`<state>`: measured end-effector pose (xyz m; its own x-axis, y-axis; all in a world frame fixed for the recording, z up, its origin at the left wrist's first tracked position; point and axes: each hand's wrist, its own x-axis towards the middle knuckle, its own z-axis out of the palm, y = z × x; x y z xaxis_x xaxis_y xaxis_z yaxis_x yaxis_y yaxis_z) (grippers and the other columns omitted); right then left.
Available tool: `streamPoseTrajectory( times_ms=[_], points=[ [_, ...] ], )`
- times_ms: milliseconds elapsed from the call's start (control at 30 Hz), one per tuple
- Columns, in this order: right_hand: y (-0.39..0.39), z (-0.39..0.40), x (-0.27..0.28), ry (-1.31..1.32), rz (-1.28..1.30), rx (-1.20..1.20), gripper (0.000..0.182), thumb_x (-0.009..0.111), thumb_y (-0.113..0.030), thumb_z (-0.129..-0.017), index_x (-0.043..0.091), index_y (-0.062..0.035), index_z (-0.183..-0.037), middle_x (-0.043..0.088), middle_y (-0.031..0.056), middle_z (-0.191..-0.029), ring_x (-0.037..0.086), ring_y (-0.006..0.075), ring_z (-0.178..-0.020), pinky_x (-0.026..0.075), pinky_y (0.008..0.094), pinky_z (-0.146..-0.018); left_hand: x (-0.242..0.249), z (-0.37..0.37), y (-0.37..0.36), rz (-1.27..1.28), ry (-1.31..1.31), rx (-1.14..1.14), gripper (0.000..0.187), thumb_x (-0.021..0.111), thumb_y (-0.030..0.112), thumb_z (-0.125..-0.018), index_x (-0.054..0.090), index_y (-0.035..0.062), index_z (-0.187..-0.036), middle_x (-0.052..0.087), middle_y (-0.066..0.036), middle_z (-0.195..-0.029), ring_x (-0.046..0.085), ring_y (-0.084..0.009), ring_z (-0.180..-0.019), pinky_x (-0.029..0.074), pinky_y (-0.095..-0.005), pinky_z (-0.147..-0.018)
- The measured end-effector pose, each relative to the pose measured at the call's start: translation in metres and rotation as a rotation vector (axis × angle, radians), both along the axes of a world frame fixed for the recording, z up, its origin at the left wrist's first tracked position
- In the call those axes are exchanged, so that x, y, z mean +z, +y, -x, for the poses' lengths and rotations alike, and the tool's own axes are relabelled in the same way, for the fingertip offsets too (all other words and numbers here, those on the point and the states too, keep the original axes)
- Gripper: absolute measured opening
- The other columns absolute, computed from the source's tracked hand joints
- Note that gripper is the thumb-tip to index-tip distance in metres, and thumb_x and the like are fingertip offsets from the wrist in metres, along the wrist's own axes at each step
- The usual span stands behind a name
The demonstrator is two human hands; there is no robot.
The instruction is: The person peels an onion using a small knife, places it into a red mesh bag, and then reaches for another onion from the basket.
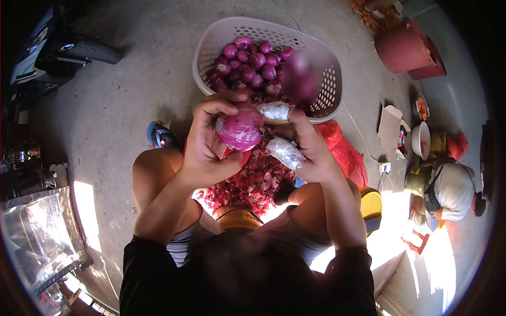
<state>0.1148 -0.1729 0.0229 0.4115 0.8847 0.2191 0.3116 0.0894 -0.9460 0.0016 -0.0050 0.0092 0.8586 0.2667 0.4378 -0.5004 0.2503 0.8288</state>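
My left hand [203, 142] is closed around a large red onion [240, 129], its fingers over the top and its thumb underneath. Silver wrapping covers the thumb and forefinger of my right hand [313, 150]. Those two wrapped tips are apart, at the onion's right side, the forefinger's tip touching or almost touching it. Below both hands lies a heap of loose red onion skins [247, 181] between my legs. Just beyond the hands stands a pale plastic basket [203, 55] with many peeled, shiny purple onions [256, 60] in it; a blurred patch hides part of its right side.
A red mesh bag [350, 160] lies right of the skins. A yellow round object [370, 209] is beside my right knee. Another person [453, 189] sits low at the right, near a white bowl [420, 140] and an open carton [390, 126]. A motorbike wheel [92, 49] juts in at upper left.
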Motion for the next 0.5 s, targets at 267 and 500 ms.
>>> streamPoseTrajectory(
  times_ms=[267,500],
  points=[
    [0.007,0.002,0.008,0.003,0.008,0.020,0.049,0.057,0.004,-0.074,0.043,-0.0043,-0.121,0.059,0.0158,-0.105,0.060,0.0289,-0.099,0.046,0.0357,-0.083,-0.001,0.002,-0.003,0.042,0.016,-0.024,0.062,0.047,-0.018,-0.056,0.038,0.0078,-0.112,0.033,-0.011,-0.127,0.036,-0.0196,-0.123,0.035,-0.0309,-0.099],
    [0.007,-0.004,-0.003,-0.093,0.015,-0.104,0.048,0.058,0.003,-0.075,0.044,-0.0042,-0.120,0.059,0.0147,-0.105,0.060,0.0278,-0.098,0.046,0.0331,-0.082,0.001,0.003,-0.005,-0.033,-0.017,0.013,0.060,0.048,-0.017,-0.055,0.039,0.0082,-0.109,0.034,-0.011,-0.123,0.037,-0.0196,-0.120,0.034,-0.0305,-0.098]
  ],
)
